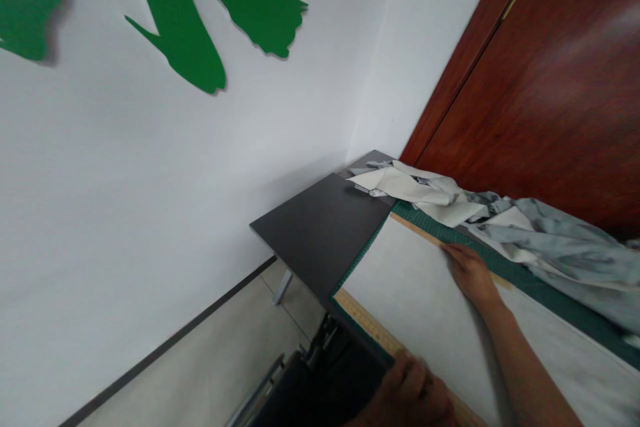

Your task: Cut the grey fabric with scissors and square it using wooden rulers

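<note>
While left hand (413, 390) curls on near wooden ruler (367, 322), right hand (473, 277) touches far wooden strip (415, 227), both grips unclear.

Soft, fairly even light falls from a source out of view. The wall (165, 200) beside the table (320, 227) is pale, with a faint shadow along the table's edge. On the table, the right forearm (525, 360) shades the white sheet (400, 280); the left hand (413, 390) at its near edge looks dim. Beyond the table, the door (565, 113) carries hazy glare, its lines slanted by wide-angle stretch. Detail in the cloth (565, 233) along its back is soft.
</note>
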Available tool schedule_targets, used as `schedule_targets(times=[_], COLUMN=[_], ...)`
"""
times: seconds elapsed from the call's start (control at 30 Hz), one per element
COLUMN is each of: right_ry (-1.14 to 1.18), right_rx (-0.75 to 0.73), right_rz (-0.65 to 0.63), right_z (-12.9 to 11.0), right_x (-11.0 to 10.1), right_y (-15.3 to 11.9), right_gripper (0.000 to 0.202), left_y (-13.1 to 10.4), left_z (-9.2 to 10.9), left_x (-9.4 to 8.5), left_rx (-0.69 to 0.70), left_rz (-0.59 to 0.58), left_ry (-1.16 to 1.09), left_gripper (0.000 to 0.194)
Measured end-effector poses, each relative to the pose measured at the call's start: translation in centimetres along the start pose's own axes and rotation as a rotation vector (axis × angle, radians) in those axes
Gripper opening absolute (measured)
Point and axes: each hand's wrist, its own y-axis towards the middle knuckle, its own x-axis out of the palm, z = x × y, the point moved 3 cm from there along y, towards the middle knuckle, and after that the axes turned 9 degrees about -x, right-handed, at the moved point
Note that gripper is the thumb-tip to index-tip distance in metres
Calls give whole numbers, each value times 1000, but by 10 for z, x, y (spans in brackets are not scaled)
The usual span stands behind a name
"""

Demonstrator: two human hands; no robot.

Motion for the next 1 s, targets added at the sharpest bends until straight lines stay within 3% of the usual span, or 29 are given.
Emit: schedule_targets(times=[0.2, 0.43, 0.63, 0.83, 1.0], right_ry=[12, 54, -16, -71, -53], right_rx=[16, 53, 179, 340, 479], right_rz=[-2, -13, -158, -203, -190], right_z=[-6, -24, -44, -25, 3], right_x=[-1, -9, -24, -34, -83], right_y=[3, 20, 32, 38, 26], right_gripper=[44, 42, 30, 37, 34], left_y=[3, 17, 24, 30, 29], left_z=[-4, -10, -15, -23, -22], left_x=[-5, -12, -17, -8, -10], left_rx=[30, -30, -74, -70, -78], left_rz=[-57, 27, -119, -156, -162], left_ry=[-12, -64, -157, -218, -201], left_gripper=[25, 22, 13, 26, 26])
